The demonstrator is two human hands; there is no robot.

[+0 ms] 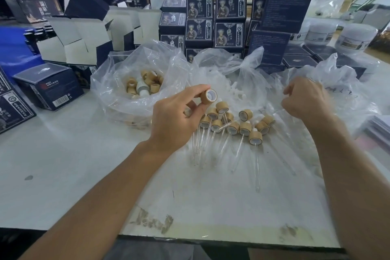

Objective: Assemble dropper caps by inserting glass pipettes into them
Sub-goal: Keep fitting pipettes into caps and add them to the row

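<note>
My left hand (176, 116) pinches a tan wooden dropper cap (209, 96) between thumb and fingers, its white-lined opening turned toward me. My right hand (306, 98) hovers over a clear plastic sheet with fingers curled; a thin glass pipette (276, 112) seems to run from its fingers, faint against the plastic. Between the hands lies a pile of assembled caps with pipettes (234, 127), glass tubes pointing toward me. A clear bag (118, 95) at the left holds several loose caps (145, 83).
Dark blue product boxes (213, 25) are stacked behind the bags, with open white-lined cartons (73, 42) at the back left and a box (49, 86) on the table's left. White jars (356, 37) stand at the far right. The table edge (190, 236) runs near me.
</note>
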